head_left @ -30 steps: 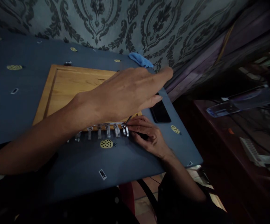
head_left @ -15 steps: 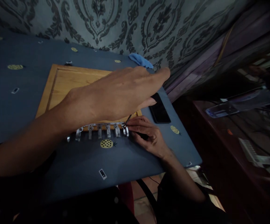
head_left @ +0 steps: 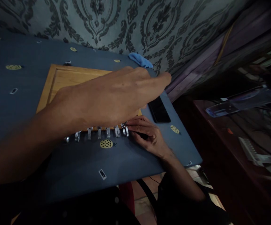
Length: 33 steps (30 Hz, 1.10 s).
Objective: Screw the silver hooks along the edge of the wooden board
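Observation:
My left hand [head_left: 112, 95] hovers flat over the wooden board [head_left: 60, 81], fingers stretched out toward the right and holding nothing. It hides most of the board's right half. My right hand [head_left: 146, 134] rests on the blue cloth at the board's near right corner. Its fingers are pinched together on a thin dark tool whose tip is now hidden under my left hand. A row of several small metal pieces [head_left: 102, 132] lies along the board's near edge, the rightmost one touching my right fingertips.
A black phone [head_left: 159, 110] lies right of the board. A folded blue cloth [head_left: 140, 60] sits at the table's far corner by the patterned wall. The blue tablecloth [head_left: 20, 103] has pineapple prints. Dark wooden furniture with clutter [head_left: 243, 125] stands to the right.
My left hand has drawn back toward me and slightly lower, now covering the tool tip and more of the board. My right hand has stayed in place.

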{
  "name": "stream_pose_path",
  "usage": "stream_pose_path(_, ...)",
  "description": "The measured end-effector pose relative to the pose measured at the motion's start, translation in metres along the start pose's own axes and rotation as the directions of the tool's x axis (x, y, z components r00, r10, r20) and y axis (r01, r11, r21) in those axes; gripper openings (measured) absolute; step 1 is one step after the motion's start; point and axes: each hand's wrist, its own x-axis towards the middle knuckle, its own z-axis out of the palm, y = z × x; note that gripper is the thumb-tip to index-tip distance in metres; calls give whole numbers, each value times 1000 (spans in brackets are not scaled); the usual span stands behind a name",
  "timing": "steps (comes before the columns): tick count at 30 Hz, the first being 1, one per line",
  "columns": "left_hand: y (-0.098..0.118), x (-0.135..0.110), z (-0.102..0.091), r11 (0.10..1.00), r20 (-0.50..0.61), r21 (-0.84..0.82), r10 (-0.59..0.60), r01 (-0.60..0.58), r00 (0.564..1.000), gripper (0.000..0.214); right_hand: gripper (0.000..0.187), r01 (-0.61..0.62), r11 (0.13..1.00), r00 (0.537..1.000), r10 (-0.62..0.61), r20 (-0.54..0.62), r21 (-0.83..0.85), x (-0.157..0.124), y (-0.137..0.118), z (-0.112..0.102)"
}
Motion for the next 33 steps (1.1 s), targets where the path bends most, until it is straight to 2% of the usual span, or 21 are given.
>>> stream_pose_path(3,2,-2,-2,999,-18,-30,-15,14,1000,42,26,-2,1000,1000,2,0,0,0,0,0)
stream_pose_path(9,8,5,3,989,-56,-110,-101,94,993,42,24,-45,999,999,45,16,-9,0,-2,0)
stream_pose_path(14,7,10,5,968,-143,-192,-188,159,972,46,24,-33,999,999,34,23,-29,-1,-1,0)
stream_pose_path(20,6,15,2,961,-87,-260,-123,96,989,51,26,-21,999,999,22,31,-41,-2,0,0)
stream_pose_path(26,10,10,-9,970,-148,-194,-176,146,973,52,23,-35,999,999,35,19,-4,-1,-1,-1)
stream_pose_path(33,5,5,-6,961,-107,-244,-157,128,982,57,23,-49,999,998,50,28,-16,0,-2,-1)
